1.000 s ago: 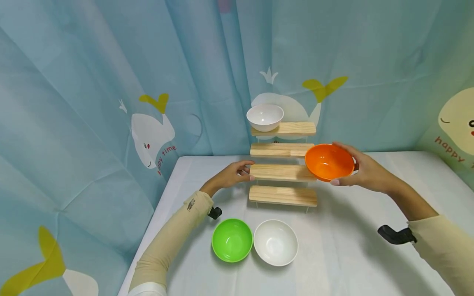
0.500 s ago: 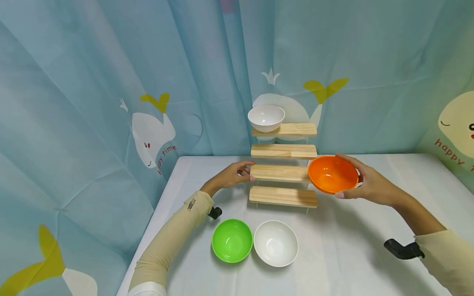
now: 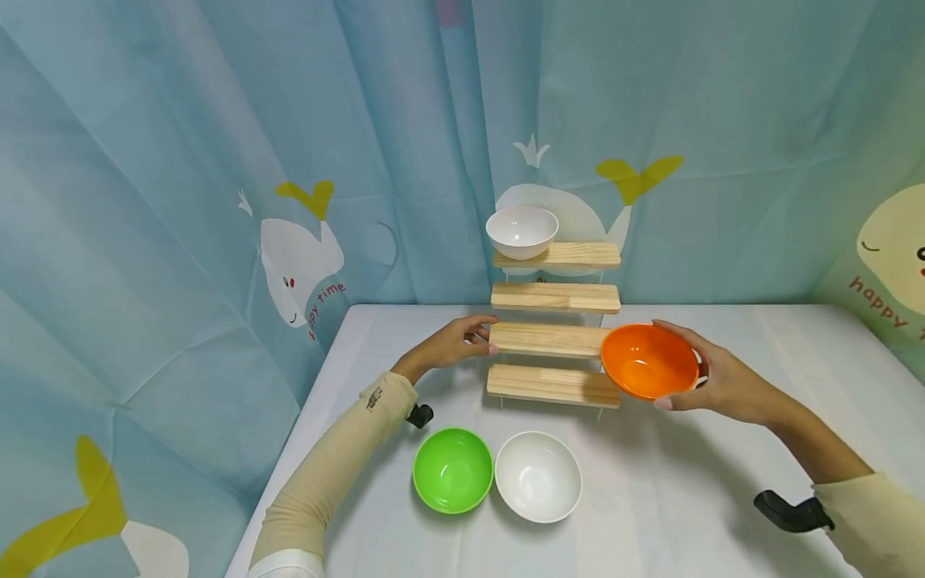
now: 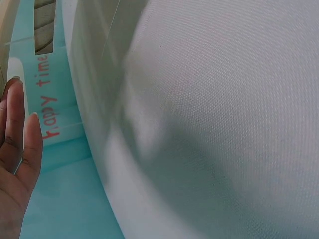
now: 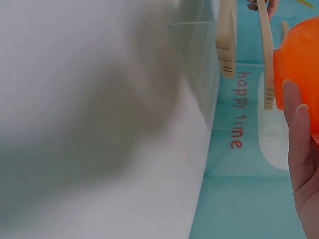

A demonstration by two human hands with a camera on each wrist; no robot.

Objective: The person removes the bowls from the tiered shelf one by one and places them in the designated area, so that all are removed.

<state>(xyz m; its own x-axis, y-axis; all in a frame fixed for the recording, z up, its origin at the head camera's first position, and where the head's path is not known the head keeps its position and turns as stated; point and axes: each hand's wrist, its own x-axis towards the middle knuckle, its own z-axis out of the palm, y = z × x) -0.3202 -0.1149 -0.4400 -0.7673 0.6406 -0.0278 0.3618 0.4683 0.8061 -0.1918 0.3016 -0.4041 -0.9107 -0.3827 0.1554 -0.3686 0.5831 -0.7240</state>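
Note:
My right hand point(image 3: 723, 381) grips an orange bowl point(image 3: 649, 361) by its right side, thumb in front and fingers behind. The bowl is held tilted toward me at the right end of the lower steps of a four-step wooden display stand point(image 3: 552, 339). In the right wrist view the orange bowl point(image 5: 304, 64) shows its underside against the fingers. At the stand's left end, my left hand point(image 3: 451, 341) pinches the end of the second step from the bottom. The left wrist view shows the left hand point(image 4: 17, 159) at its edge, with the grip mostly out of frame.
A white bowl point(image 3: 522, 233) sits on the left of the top step. On the white table point(image 3: 650, 514), a green bowl point(image 3: 453, 470) and another white bowl point(image 3: 538, 477) stand side by side in front of the stand. A blue curtain point(image 3: 405, 144) hangs behind.
My right hand has lowered the orange bowl from about the second step from the top to the lower steps. My left hand stays at the stand's left end.

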